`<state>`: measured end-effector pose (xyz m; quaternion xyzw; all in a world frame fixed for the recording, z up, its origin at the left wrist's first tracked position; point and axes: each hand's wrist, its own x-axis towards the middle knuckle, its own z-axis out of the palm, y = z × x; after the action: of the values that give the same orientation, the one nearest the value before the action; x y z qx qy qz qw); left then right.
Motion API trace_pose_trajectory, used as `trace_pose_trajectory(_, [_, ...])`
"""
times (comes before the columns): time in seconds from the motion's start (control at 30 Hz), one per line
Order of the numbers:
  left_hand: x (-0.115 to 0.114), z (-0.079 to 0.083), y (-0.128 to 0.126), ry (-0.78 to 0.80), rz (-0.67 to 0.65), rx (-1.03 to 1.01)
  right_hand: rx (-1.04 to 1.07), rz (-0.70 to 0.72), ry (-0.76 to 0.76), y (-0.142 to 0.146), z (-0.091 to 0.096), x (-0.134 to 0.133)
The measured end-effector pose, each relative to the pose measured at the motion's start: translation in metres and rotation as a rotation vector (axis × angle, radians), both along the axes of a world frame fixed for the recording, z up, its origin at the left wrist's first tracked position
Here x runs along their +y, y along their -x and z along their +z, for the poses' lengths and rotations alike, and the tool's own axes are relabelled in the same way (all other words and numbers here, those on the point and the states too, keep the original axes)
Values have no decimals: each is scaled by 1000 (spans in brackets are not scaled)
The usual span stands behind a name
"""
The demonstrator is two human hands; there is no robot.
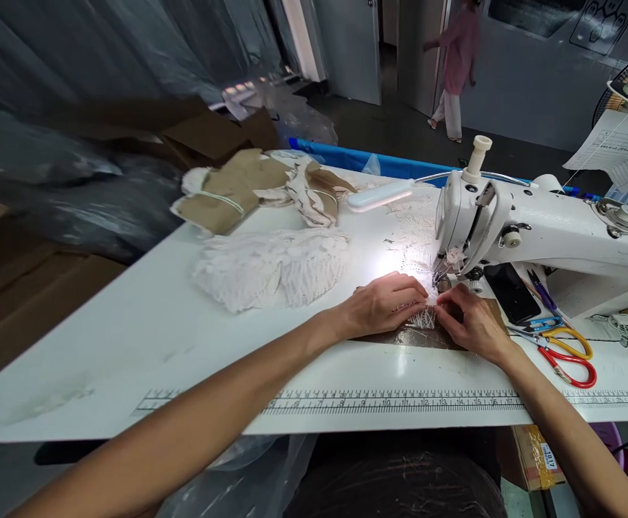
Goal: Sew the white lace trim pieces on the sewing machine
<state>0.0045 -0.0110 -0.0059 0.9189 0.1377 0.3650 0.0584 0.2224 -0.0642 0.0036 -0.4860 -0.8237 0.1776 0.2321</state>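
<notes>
Just in front of the needle end of a white sewing machine [540,223], seen from the head camera, a person's two bare hands meet over a small piece of white lacy fabric [422,318]. The fabric lies partly beneath the needle area, lit brightly there, above a brown plate [400,338] on the white table [157,331].

The left hand [389,303] comes in on the needle's left, its fingers close together and gripping the fabric's left side. The right hand [472,320] is on the other side, thumb and forefinger pinching the fabric's right edge.

To the left of the sewing machine, a loose heap of white lace [270,266] rests on the table. Behind that heap are a tan bundle [227,194] tied with a pale band and a smaller brown-and-white bundle [316,194]. A pale rounded bar [381,195] reaches out near the machine's head.

Under the machine's arm lies a black phone [511,293]; nearer than the machine, to the right of the hands, are scissor handles in yellow [578,342] and red [578,380]. A printed ruler [389,401] runs along the table's near edge, in front of the machine. Well beyond the machine, a person in a pink top [458,57] stands near a doorway.
</notes>
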Motion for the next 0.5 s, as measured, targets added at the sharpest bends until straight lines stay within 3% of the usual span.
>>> trace_pose_trajectory(0.2, [0, 4, 1, 51, 8, -71, -152, 82, -157, -6, -13, -14])
trace_pose_trajectory(0.5, [0, -9, 0, 76, -71, 88, -311, 42, -88, 0, -8, -37])
